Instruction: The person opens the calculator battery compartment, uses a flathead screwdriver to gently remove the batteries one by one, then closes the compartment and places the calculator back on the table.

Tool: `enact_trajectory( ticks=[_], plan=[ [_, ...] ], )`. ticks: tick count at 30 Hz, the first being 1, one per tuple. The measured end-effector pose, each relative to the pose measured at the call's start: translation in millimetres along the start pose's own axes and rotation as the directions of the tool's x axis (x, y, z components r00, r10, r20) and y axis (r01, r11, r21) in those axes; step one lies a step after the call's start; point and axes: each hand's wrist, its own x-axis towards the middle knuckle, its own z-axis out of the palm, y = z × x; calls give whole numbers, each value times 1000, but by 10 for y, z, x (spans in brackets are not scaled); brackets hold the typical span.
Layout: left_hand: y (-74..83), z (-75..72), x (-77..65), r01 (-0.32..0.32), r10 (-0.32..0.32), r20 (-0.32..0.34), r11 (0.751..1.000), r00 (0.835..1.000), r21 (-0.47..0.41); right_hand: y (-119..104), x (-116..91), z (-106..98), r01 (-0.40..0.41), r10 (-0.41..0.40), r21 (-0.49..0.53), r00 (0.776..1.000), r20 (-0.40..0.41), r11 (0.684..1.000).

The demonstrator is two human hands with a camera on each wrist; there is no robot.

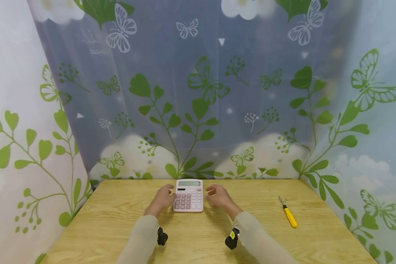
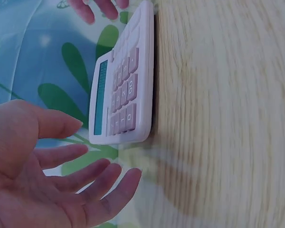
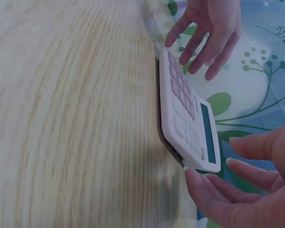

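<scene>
A pale pink calculator lies flat on the wooden table, its display at the far end and darker pink keys on the left. To its left is my left hand, fingers loosely bent and holding nothing; the left wrist view shows its fingers apart from the casing. On the other side, my right hand has its fingers relaxed too. In the right wrist view its fingertips are very close to a corner of the calculator; whether they touch, I cannot tell.
A slim tool with a yellow handle and a metal tip lies on the table's right side. Behind the table's far edge hangs a curtain printed with leaves and butterflies, with similar sheets at both sides.
</scene>
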Motion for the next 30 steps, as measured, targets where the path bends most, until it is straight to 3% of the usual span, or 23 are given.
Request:
enact_trajectory(
  ticks=[5, 15, 30],
  plan=[
    [-29, 50, 3, 60, -59, 34, 998, 998, -35, 37, 87, 106, -12, 12, 7, 1000, -22, 1000],
    [-78, 106, 57, 104, -99, 61, 991, 993, -80, 121, 198, 154, -63, 63, 63, 998, 3, 996],
    [-20, 159, 62, 171, -170, 50, 985, 984, -7, 128, 242, 256, -33, 29, 85, 998, 49, 996]
  ],
)
